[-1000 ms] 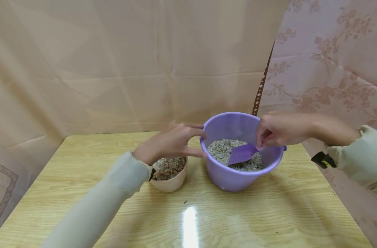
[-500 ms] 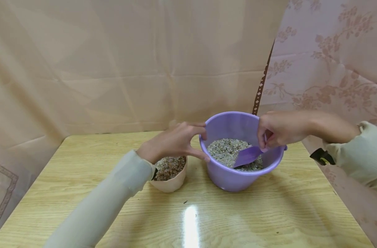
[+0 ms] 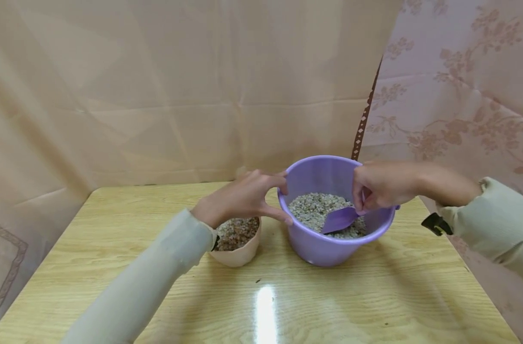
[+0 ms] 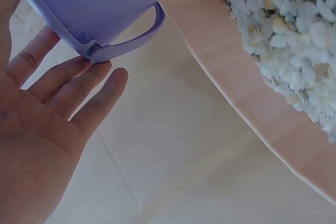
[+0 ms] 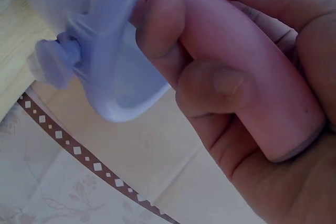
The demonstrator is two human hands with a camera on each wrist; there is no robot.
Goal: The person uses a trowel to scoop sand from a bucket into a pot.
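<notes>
My right hand (image 3: 375, 185) holds a small shovel by its pink handle (image 5: 241, 51), the fingers wrapped round it in the right wrist view. Its purple blade (image 3: 340, 220) is tilted down inside the lilac bucket (image 3: 319, 251), the lower edge at the gravel (image 3: 315, 206). At the bucket's left side is my left hand (image 3: 244, 193), thumb and forefinger spread against the rim. In the left wrist view its other fingers (image 4: 79, 82) extend loosely along the outside, tips by the bucket's handle (image 4: 128, 45). Below the left wrist stands a peach pot (image 3: 235, 258) holding pale and brownish gravel (image 4: 294, 40).
Both containers stand on a wood-grain table (image 3: 158, 277). A beige curtain (image 3: 192, 91) hangs behind it, with a flowered pink cloth (image 3: 463, 91) at the right. A small dark speck (image 3: 257, 281) lies in front of the pot.
The shovel blade has shifted slightly right and lower into the gravel, and my right hand and sleeve have come down and a little left. My left hand has stayed at the bucket's rim.
</notes>
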